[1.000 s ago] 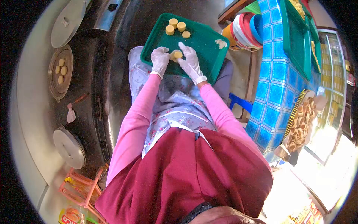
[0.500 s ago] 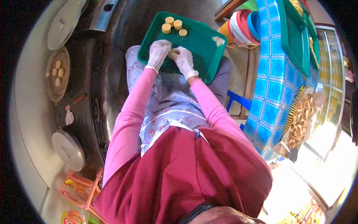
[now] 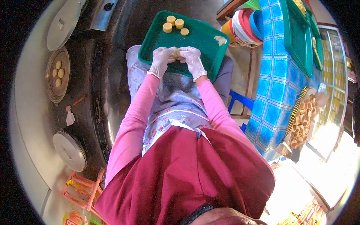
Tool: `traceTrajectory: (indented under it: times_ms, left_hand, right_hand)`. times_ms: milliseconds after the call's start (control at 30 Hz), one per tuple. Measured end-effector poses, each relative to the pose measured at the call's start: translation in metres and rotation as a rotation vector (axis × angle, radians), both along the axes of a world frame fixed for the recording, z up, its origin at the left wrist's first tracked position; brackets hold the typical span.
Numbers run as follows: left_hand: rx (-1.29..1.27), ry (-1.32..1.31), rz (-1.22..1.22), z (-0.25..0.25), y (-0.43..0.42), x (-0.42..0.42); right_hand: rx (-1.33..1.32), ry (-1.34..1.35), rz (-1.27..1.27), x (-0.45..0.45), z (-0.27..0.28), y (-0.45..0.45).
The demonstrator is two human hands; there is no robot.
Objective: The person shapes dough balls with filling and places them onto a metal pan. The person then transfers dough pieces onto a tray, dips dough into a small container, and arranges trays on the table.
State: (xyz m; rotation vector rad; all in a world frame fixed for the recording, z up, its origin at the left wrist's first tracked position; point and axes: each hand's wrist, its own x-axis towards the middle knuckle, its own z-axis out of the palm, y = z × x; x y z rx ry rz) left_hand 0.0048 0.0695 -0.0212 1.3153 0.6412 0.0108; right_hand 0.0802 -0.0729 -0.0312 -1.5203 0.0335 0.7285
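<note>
A green tray (image 3: 202, 56) rests on my lap. Over its near part, my left hand (image 3: 161, 62) and my right hand (image 3: 192, 62) meet, both in thin white gloves. Their fingers are closed together on a small beige dough piece (image 3: 176, 54), mostly covered by the fingertips. Several round, thick yellow dough pieces (image 3: 179, 23) stand at the tray's far left. A flattened whitish lump, perhaps dough (image 3: 220, 40), sticks near the far right corner.
On the left, a dark stove top (image 3: 80, 112) bears a round pan (image 3: 56, 88) with several dough rounds, and metal lids (image 3: 69, 152). To the right, a blue-checked table (image 3: 262, 97) carries green trays (image 3: 300, 48) and a container of brown ring-shaped pieces (image 3: 302, 123). Buckets (image 3: 242, 28) stand behind.
Both hands have come a little nearer my body and closer together, with the right wrist shifted right. The dough piece is now between the fingertips of both hands.
</note>
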Motion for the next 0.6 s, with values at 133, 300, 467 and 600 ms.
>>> traceTrajectory:
  times_ms: [133,300,467,600]
  left_hand:
    - [-0.438,-0.080,0.059,-0.007,-0.003,-0.002]
    - [-0.432,-0.139,0.085,0.023,-0.014,-0.003]
    - [-0.473,-0.197,0.088,0.021,-0.020,0.000]
    - [-0.292,-0.139,0.189,0.015,-0.025,-0.001]
  right_hand:
    - [0.134,-0.063,0.091,0.004,0.015,-0.010]
    - [0.109,-0.117,-0.090,-0.003,0.046,-0.017]
    - [0.383,0.213,-0.124,-0.014,0.021,-0.022]
    - [0.376,0.119,-0.205,-0.018,0.019,-0.017]
